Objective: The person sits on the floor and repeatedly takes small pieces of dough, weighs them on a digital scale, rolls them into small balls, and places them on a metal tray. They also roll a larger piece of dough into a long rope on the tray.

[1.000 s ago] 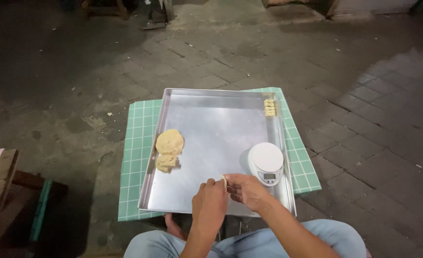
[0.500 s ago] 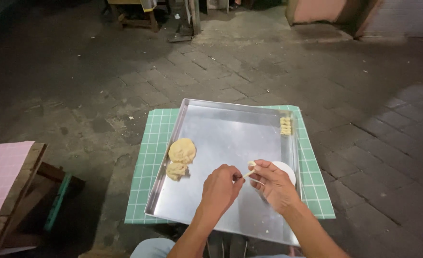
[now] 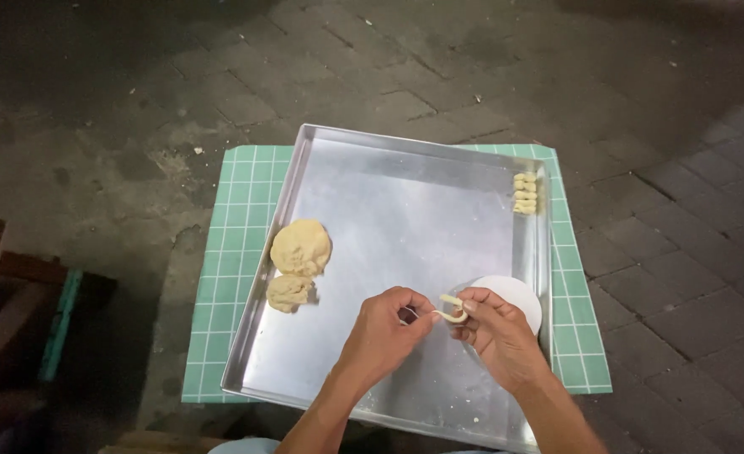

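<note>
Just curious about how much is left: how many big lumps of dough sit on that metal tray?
2: a flat round dough lump by the tray's left wall, and a smaller dough lump touching its near side.

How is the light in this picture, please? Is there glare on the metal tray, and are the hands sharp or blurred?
Head view: light falls from above on the metal tray, which shows a soft pale sheen, no harsh glare; the paved ground fades into dark at the top; the left hand, right hand and bent dough strip are fairly sharp, casting only faint shadows.
</note>
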